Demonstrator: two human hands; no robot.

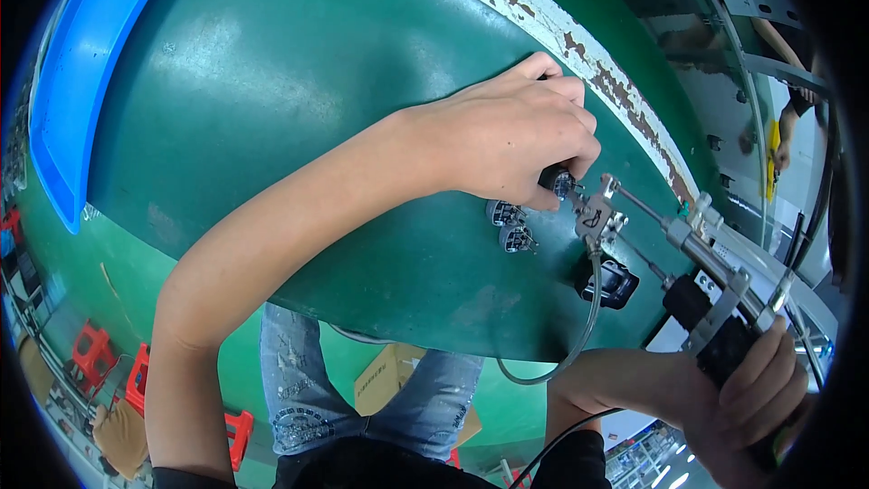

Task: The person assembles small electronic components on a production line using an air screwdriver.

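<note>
My left hand reaches across the green tabletop. Its thumb and fingers are closed on a small round black part with thin wire leads. Just below it lie two similar round parts, one partly behind the other. My right hand, at the lower right, grips a black-handled tool with metal rods and a clear hose. The tool's metal head is right beside the part in my left hand; whether they touch I cannot tell. A black open housing lies beneath the tool.
A blue plastic tray lines the table's left end. The far edge has a chipped white rim. Under the table are a cardboard box and red stools. At the far right, another person's hand is near a yellow object.
</note>
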